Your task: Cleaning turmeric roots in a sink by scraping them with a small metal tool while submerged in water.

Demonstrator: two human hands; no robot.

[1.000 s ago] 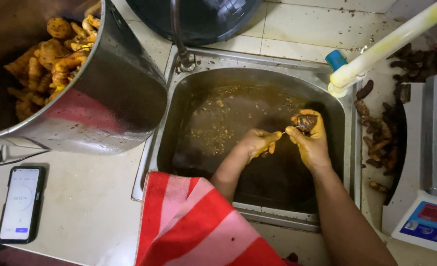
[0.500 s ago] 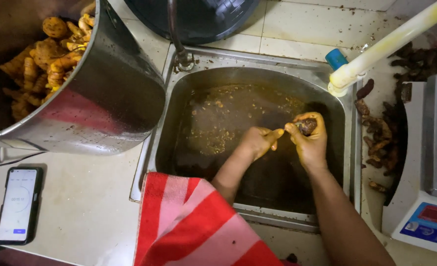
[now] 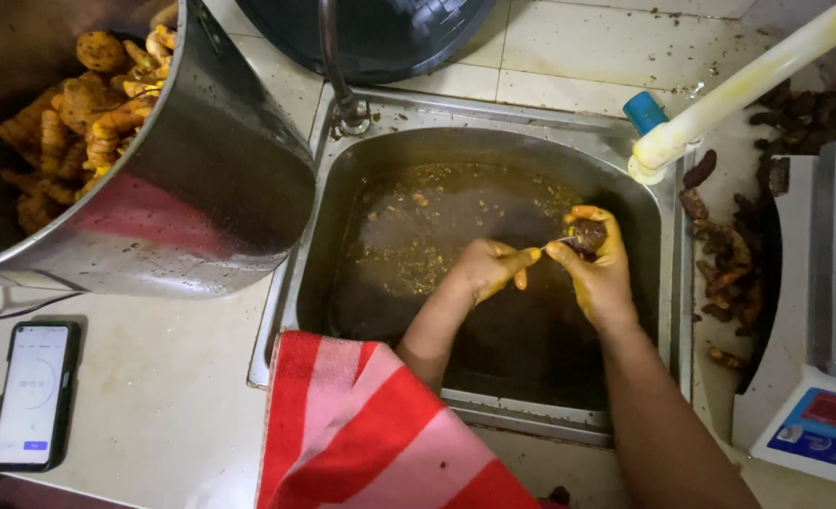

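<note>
Both my hands are over a steel sink [image 3: 668,311] filled with murky brown water and floating peel scraps. My right hand [image 3: 599,273], stained yellow, is closed around a dark brown root piece [image 3: 589,233]. My left hand [image 3: 487,269], also stained, grips a thin metal blade [image 3: 556,243] whose tip touches the root. A red and pink striped sleeve [image 3: 371,434] covers my left arm.
A large steel pot [image 3: 201,188] of peeled yellow roots stands left of the sink. A phone [image 3: 33,394] lies on the counter at the lower left. Unpeeled dark roots [image 3: 729,259] lie right of the sink beside a weighing scale [image 3: 819,377]. A pale pipe [image 3: 748,80] crosses the upper right.
My hands stay together over the sink with small working movements on the root. The view has shifted slightly.
</note>
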